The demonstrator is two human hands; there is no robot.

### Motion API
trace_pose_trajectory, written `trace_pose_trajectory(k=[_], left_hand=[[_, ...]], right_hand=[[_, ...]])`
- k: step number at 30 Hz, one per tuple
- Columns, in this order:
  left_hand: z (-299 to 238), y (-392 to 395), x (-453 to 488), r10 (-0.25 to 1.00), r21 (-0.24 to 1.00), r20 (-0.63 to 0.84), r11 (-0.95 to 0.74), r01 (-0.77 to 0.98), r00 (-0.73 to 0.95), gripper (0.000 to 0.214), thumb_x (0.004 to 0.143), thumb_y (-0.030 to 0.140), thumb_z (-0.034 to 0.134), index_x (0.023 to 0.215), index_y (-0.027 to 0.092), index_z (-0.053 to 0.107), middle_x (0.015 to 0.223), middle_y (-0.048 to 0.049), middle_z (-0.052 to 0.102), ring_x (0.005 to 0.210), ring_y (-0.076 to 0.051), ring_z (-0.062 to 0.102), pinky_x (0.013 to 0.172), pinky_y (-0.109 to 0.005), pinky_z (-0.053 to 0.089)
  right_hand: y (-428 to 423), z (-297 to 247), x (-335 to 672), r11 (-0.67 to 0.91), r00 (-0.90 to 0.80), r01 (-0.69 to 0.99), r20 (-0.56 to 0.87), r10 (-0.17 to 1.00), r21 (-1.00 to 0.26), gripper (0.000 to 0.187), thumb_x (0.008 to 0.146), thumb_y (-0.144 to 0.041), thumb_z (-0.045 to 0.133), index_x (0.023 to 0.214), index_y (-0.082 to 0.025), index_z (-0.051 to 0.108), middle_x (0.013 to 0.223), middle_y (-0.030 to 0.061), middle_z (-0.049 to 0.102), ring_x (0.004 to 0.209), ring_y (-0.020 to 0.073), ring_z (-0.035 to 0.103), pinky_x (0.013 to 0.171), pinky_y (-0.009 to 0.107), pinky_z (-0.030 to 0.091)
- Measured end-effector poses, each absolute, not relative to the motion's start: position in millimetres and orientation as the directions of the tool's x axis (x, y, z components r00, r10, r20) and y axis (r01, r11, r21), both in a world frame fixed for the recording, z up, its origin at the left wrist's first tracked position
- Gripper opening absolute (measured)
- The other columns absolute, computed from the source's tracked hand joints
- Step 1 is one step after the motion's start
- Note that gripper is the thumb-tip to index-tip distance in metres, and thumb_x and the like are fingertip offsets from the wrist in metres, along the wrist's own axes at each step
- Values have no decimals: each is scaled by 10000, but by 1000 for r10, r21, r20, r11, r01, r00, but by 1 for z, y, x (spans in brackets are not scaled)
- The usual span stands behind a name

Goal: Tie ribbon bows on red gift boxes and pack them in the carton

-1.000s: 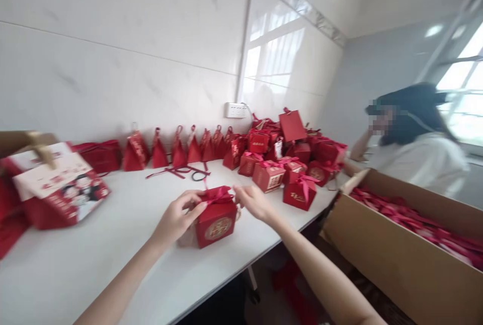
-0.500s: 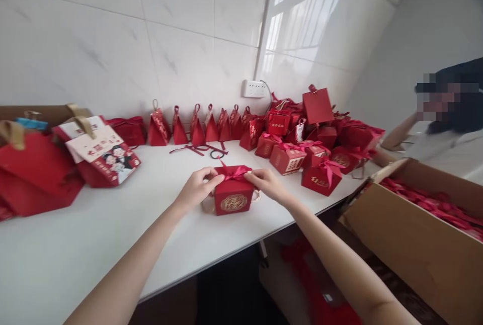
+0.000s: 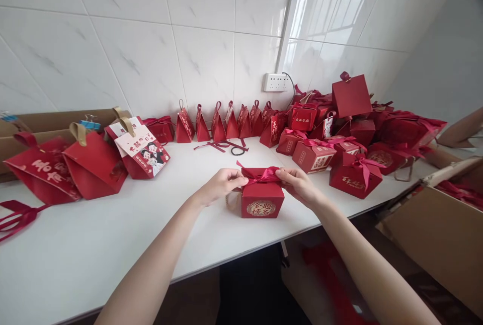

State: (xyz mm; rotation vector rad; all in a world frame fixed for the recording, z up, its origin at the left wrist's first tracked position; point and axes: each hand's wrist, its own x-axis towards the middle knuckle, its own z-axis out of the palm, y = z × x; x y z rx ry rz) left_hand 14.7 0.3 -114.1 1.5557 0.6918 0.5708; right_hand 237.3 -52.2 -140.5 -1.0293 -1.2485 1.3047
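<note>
Upright on the white table stands a red gift box with a gold round emblem on its front. A pink-red ribbon is tied across its top. My left hand pinches the ribbon at the left end of the knot. On the other side, my right hand has its thumb and fingers closed on the ribbon's right part. A beaded loop hangs at the box's left side, partly behind my left hand.
Triangular red boxes line the wall. Piled red boxes fill the back right, and larger red bags stand left. Loose ribbons and a black ring lie behind the box. A cardboard carton stands right; another person's arm shows beyond.
The view has turned left, so things appear shifted right. Both hands stay at the ribbon; the bow looks drawn flatter and wider between them.
</note>
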Motion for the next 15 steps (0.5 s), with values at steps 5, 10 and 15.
trace_pose_trajectory(k=[5,10,15], left_hand=[[-114,0,13,698,989,-42,-72,129,715,233,706,332,630,600,154,523,606,35,503,596,-88,457,621,-243,382],[-114,1,7,680,946,-57,-197,257,731,238,739,361,590,631,158,528,640,28,494,614,-100,429,609,-251,331],[-108,-2,7,723,927,-20,-244,283,690,262,719,413,608,696,159,546,720,5,528,692,-136,465,659,-279,341]], right_hand=[[-55,-144,236,-24,-151,-227,10,989,-974,318,692,-441,715,639,-150,600,586,-2,534,536,105,466,548,251,346],[-59,-146,236,-47,-174,-257,-2,985,-965,379,663,-444,741,547,-151,532,512,-28,453,475,75,380,497,234,296],[-61,-148,252,-23,-93,-162,-8,996,-986,436,702,-573,666,675,-151,564,558,-47,426,541,83,428,637,257,403]])
